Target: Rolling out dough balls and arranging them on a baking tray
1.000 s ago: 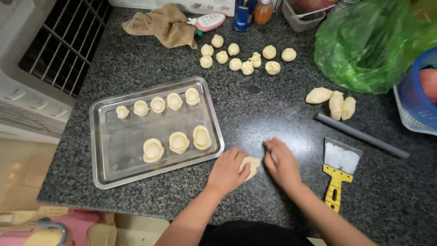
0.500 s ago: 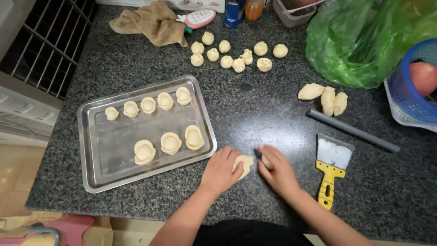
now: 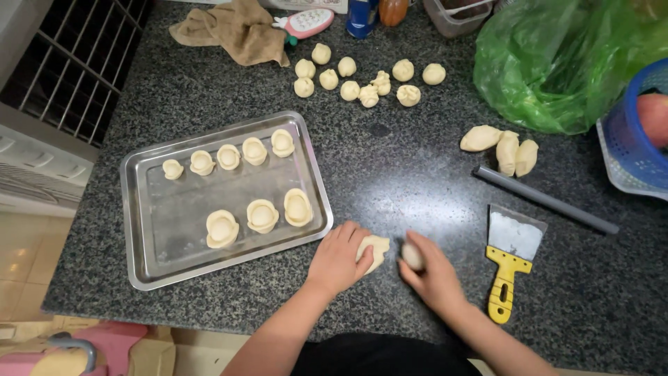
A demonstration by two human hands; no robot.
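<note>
A: Since the earlier frame, what has been moved?

B: Both hands have been shifted only slightly; a small dough ball (image 3: pixel 412 256) is now seen at the right hand (image 3: pixel 435 273), where a flat piece was shared before. The tray (image 3: pixel 149 261) and its pieces have been left as they were.

A: How are the hands set?

B: The left hand (image 3: pixel 339 259) is laid flat, fingers together, on a flattened dough piece (image 3: pixel 374 251) on the counter (image 3: pixel 390 167), just right of the tray. The right hand is curled about the ball, fingertips closed on it.

A: How is the dough judged to handle?

B: It is judged light, soft and easily dented, perhaps slightly tacky. It is best taken at the edges with fingertips, or cupped from beneath, so that its shape is kept.

A: What else is shown?

B: Eight shaped cups (image 3: pixel 262 215) are held in the tray. Loose balls (image 3: pixel 350 90) are grouped at the far side, and three dough lumps (image 3: pixel 506 147) near a grey rod (image 3: pixel 545 200). A yellow-handled scraper (image 3: pixel 511 264) is laid just right of the right hand.

A: And packages?

B: A green bag (image 3: pixel 557 63) and a blue basket (image 3: pixel 637 157) are placed far right; a blue can (image 3: pixel 362 15), an orange bottle (image 3: pixel 393 10) and a pink-white item (image 3: pixel 306 21) at the far edge, beside a tan cloth (image 3: pixel 233 31).
</note>
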